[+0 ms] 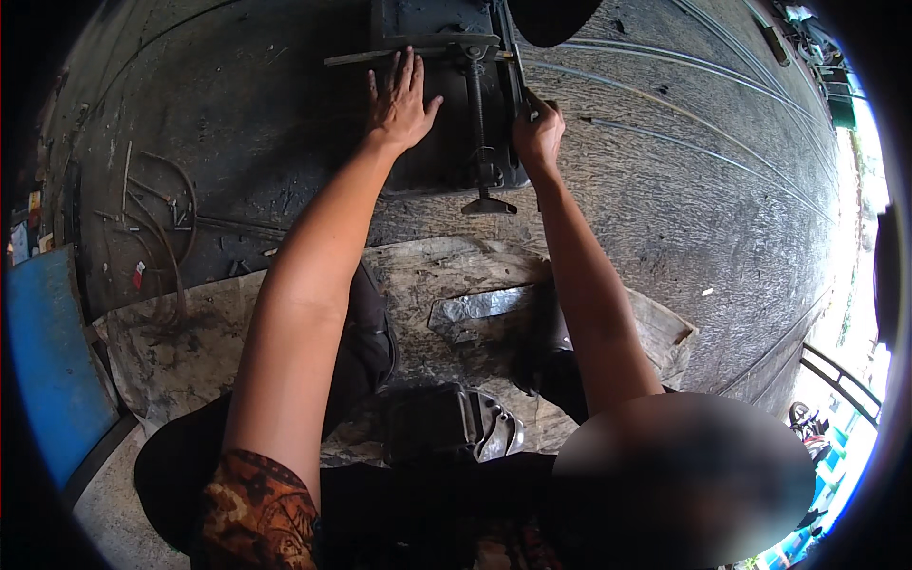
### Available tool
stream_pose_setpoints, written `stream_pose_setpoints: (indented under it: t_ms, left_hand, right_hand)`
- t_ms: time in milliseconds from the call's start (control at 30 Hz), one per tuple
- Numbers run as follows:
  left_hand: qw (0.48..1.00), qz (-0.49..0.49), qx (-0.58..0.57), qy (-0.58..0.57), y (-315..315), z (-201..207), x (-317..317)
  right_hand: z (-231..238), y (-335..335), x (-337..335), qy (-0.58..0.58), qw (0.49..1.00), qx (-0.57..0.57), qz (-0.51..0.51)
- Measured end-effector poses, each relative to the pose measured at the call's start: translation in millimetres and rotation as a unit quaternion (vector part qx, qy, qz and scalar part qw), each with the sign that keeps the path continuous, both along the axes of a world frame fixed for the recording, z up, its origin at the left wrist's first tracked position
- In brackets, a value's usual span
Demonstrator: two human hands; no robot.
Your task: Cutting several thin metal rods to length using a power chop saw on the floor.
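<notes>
A dark metal machine base with a screw clamp point(478, 119) lies at the top middle, the clamp's handle point(489, 205) toward me. Across it, under the clamp's jaw plate, runs a thin metal rod point(350, 60). My left hand point(404, 109) rests with fingers spread, its fingertips at the rod and jaw plate. At the base's right edge, my right hand point(540, 133) is closed. A thin strip point(516, 59) runs along that edge up from its fingers, and whether the hand grips it or something else is hidden.
Long metal rods point(684, 90) lie at the right on the dark worn board point(655, 190). Bent strips and scraps point(176, 228) lie at the left, near a blue panel point(47, 361). A dirty sheet point(418, 266) with silvery foil point(489, 306) spreads before me. A dark round part point(551, 17) overhangs the top.
</notes>
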State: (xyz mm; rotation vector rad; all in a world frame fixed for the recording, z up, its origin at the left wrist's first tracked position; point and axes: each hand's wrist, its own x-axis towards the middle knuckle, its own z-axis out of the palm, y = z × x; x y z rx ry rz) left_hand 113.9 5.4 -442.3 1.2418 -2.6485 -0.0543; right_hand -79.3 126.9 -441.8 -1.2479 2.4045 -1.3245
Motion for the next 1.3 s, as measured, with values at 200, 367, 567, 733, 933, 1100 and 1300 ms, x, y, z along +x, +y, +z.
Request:
stream_pose_setpoints:
  t_ms: [200, 367, 567, 733, 933, 1100, 1300]
  left_hand:
    - [1.000, 0.010, 0.014, -0.022, 3.0, 3.2, -1.5]
    - [1.000, 0.000, 0.006, -0.023, 2.9, 3.3, -1.0]
    - [1.000, -0.013, 0.019, 0.018, 5.0, 0.7, 0.6]
    - [1.000, -0.012, 0.007, 0.009, 2.3, 1.3, -1.0]
    - [1.000, -0.013, 0.008, 0.011, 3.6, 3.4, -2.1]
    - [1.000, -0.009, 0.010, 0.000, 4.8, -0.1, -0.1]
    - [1.000, -0.009, 0.002, 0.006, 3.8, 0.3, -1.7]
  right_hand:
    - [-2.0, 0.3, 1.1, 0.005, 1.000, -0.011, 0.002]
    - [-3.0, 0.7, -0.1, 0.030, 0.999, -0.015, 0.004]
    - [0.3, 1.7, 1.0, -0.005, 1.000, -0.013, -0.003]
    - [0.5, 1.1, 2.6, -0.005, 1.000, -0.010, -0.014]
    - [-2.0, 0.8, -0.4, -0.001, 1.000, -0.006, -0.015]
    - [-3.2, 2.3, 2.0, -0.010, 1.000, 0.005, -0.008]
    - [-2.9, 1.2, 0.5, 0.011, 1.000, -0.003, -0.004]
